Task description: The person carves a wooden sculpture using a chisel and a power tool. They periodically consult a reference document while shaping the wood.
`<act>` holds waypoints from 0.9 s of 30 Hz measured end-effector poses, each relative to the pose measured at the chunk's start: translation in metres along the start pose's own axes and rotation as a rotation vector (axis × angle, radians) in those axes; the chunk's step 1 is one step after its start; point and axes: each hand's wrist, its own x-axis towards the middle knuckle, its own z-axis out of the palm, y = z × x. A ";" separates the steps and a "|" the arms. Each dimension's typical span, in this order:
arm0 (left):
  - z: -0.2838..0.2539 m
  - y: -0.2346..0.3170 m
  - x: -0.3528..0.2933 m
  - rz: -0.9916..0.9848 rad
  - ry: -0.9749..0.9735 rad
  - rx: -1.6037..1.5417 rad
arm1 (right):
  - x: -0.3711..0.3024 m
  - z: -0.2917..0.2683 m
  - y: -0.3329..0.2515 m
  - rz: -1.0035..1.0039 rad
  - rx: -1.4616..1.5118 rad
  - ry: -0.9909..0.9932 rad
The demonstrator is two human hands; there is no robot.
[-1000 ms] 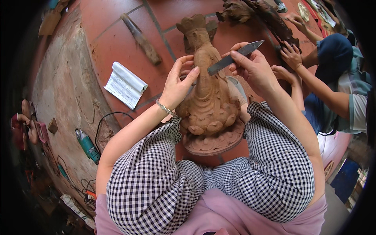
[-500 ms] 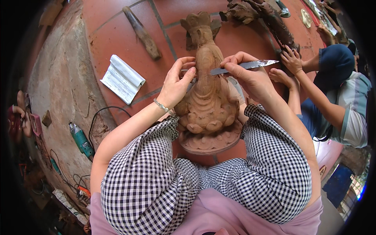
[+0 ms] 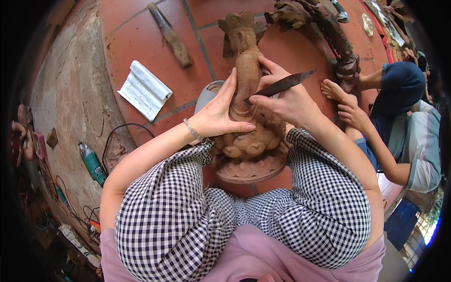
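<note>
A carved brown wooden statue (image 3: 247, 69) with a crown-like top and a round petalled base stands between my knees, its top leaning away from me. My left hand (image 3: 217, 112) grips its left side, fingers stretched along the body and thumb laid across the front. Pinched in my right hand (image 3: 292, 107) is a flat knife blade (image 3: 287, 83) with a dark face, its point directed to the far right. The blade's near end lies by the statue's surface under my thumb. My right index finger rests on the statue's upper right side.
Crumpled printed paper (image 3: 146, 91) and a wooden club-like stick (image 3: 170, 35) lie on red tiles at left. A green power tool (image 3: 93, 164) with a cord sits on the stone slab (image 3: 70, 94). At right, another person's hand (image 3: 352, 113) rests by their foot, near a dark carved wood piece (image 3: 336, 42).
My left hand has closed in on the statue, its thumb now across the front. The knife has tilted and its face turned dark. The other person's hand has moved from the dark wood toward their foot.
</note>
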 end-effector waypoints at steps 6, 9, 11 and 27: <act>0.001 -0.004 0.002 0.059 -0.023 0.013 | 0.029 -0.022 -0.018 0.240 0.238 -0.125; 0.002 -0.005 0.002 0.046 -0.022 0.007 | 0.032 -0.022 -0.028 0.273 0.004 -0.164; 0.002 -0.005 0.002 0.075 -0.020 -0.005 | 0.031 -0.019 -0.032 0.245 -0.100 -0.204; 0.003 -0.005 0.003 0.026 -0.022 -0.059 | 0.025 -0.012 -0.008 0.130 0.112 0.006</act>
